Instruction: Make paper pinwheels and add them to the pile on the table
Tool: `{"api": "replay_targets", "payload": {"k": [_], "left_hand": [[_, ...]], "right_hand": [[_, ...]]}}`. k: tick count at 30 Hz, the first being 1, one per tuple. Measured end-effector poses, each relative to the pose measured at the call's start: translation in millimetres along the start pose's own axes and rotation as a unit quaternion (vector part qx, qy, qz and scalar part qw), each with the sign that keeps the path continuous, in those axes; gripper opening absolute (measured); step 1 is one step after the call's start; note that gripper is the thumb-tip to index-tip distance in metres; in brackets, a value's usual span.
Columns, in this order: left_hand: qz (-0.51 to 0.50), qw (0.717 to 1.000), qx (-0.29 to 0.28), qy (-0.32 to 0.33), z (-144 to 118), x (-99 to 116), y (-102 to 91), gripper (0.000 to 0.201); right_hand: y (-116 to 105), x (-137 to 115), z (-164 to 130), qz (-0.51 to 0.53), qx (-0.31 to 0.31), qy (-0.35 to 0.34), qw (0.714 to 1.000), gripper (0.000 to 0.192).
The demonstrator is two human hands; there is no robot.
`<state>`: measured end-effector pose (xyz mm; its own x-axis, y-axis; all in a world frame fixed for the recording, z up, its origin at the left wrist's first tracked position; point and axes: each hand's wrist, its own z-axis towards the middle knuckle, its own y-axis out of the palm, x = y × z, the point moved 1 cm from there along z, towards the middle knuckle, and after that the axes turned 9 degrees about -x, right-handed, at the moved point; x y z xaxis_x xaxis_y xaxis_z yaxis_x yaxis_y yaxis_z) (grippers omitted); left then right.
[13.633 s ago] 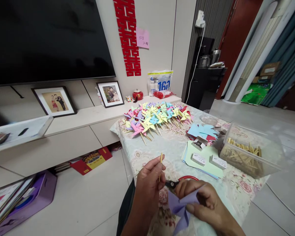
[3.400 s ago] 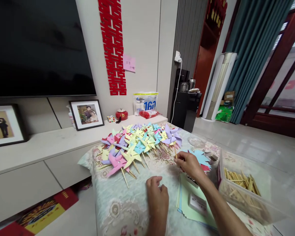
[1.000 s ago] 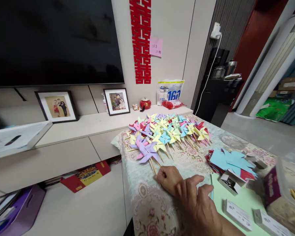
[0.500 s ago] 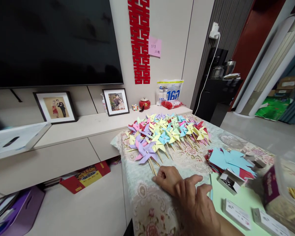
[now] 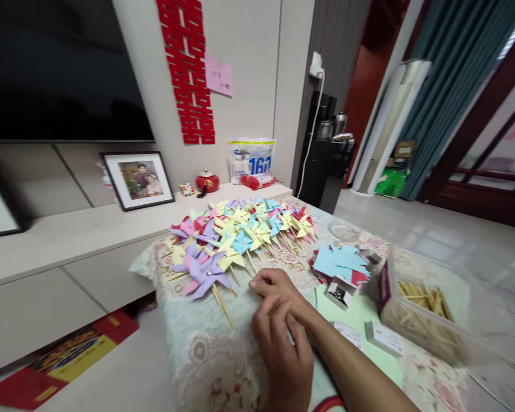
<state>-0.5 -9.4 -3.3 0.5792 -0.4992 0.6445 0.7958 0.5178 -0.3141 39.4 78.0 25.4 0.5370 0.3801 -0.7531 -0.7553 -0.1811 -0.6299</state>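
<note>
A pile of paper pinwheels (image 5: 240,229) in purple, yellow, blue, pink and red lies on the flowered tablecloth (image 5: 206,366). The nearest one, a purple pinwheel (image 5: 208,274), points its wooden stick toward me. Just right of that stick is my right hand (image 5: 278,289), its fingers curled closed with no object showing in them. My left hand (image 5: 283,355) is in front of it, close to the right wrist. Its fingers are loosely bent and apart, and it holds nothing visible.
Right of my hands are cut blue paper pieces (image 5: 341,262), an open small box (image 5: 340,292) of metal parts, a white box (image 5: 384,337) on green paper and a clear tub (image 5: 416,320) of wooden sticks. A red curved handle (image 5: 329,403) shows at the bottom edge.
The view has turned right. My right hand has drawn away from the purple pinwheel's stick. My left hand has moved back toward me, its fingers more bent than before.
</note>
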Motion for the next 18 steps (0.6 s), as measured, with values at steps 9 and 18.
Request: {"api": "replay_targets", "payload": {"k": [9,18], "left_hand": [[0.025,1.000,0.001,-0.005,8,-8,9.9,0.025],[0.024,0.999,-0.042,-0.021,5,-20,25.0,0.029]], "right_hand": [[-87,12,-18,-0.087,0.024,0.059,0.994,0.017],[-197,35,-15,-0.420,-0.112,0.231,0.870,0.040]]}}
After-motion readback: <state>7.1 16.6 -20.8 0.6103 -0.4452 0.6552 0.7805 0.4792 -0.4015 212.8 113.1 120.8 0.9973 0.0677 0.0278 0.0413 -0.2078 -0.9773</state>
